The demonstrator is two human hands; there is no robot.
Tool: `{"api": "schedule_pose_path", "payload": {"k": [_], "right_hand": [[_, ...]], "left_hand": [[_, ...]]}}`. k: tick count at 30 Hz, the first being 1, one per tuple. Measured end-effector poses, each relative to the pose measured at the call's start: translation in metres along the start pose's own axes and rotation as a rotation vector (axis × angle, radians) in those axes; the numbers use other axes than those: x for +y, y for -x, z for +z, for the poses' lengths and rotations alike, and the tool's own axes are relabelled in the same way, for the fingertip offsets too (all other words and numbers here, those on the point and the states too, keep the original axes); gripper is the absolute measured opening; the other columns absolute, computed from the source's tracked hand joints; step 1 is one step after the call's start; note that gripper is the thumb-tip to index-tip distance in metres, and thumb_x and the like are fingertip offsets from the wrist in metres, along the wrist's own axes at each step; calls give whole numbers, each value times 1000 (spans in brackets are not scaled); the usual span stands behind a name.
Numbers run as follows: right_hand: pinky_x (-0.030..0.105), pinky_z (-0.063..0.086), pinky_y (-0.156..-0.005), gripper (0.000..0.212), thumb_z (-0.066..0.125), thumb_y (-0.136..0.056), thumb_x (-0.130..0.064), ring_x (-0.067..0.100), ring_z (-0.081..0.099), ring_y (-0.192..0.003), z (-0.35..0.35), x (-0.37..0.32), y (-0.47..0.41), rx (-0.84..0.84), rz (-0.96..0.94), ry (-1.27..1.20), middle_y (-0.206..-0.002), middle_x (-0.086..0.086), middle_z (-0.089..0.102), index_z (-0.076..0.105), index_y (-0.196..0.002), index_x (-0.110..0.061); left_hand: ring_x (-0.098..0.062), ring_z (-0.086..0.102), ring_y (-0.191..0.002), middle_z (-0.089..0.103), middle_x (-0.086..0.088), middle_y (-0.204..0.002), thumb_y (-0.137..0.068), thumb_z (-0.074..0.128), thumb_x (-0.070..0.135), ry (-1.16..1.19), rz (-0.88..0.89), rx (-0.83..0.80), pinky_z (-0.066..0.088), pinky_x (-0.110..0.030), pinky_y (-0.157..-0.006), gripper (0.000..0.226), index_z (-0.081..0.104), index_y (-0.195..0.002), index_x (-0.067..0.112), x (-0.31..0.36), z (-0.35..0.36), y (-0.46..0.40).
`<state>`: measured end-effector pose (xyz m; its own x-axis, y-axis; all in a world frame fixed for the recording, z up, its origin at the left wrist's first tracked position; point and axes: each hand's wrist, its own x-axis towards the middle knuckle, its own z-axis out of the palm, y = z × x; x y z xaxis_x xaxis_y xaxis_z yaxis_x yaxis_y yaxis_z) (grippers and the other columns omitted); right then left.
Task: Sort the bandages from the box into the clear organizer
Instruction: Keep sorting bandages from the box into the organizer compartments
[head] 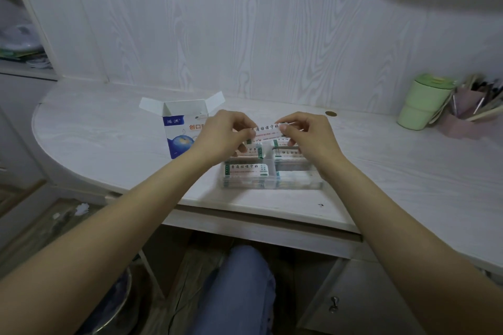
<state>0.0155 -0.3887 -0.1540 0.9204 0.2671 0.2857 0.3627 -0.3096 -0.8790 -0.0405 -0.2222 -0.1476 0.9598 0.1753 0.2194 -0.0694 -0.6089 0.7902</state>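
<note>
At centre frame, the left hand (227, 133) and right hand (304, 133) each pinch one end of a white printed bandage strip (267, 130), held level above the clear plastic compartmented organizer (299, 185), apparently to align it for a slot, with the open blue-and-white cardboard box (178, 130) just left.

Blue-and-white box (178, 130), pale green cup (419, 102), white wood-grain desk (109, 130).

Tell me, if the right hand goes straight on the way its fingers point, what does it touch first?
The right hand points left along the bandage it pinches, so it would probably meet the left hand holding the other end, though depth is unclear.
</note>
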Motion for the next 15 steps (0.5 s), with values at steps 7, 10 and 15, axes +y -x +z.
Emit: {"api": "schedule_pose_path", "payload": {"k": [7,10,15], "right_hand": [[18,39,-58,7,65,-87,-14,5,53,-61,-30,26,-5,40,68,253,-66,-2,60,69,-86,-20],[18,38,-58,8,66,-86,-14,4,53,-61,-35,35,-7,30,77,355,-63,-6,57,69,-81,-19],[24,38,-57,12,63,-87,-12,6,49,-60,-35,44,-8,-20,70,499,-61,-10,49,64,-78,-20]], "left_hand": [[-11,62,-83,67,4,-88,-87,67,24,-236,46,-43,47,-23,-70,7,68,-94,24,9,40,-22],[-14,60,-84,67,3,-88,-86,69,23,-330,71,-65,51,-32,-81,9,72,-94,20,11,53,-28],[-20,62,-93,71,-1,-96,-86,67,20,-468,112,-96,52,-38,-85,12,73,-96,18,9,64,-33]]}}
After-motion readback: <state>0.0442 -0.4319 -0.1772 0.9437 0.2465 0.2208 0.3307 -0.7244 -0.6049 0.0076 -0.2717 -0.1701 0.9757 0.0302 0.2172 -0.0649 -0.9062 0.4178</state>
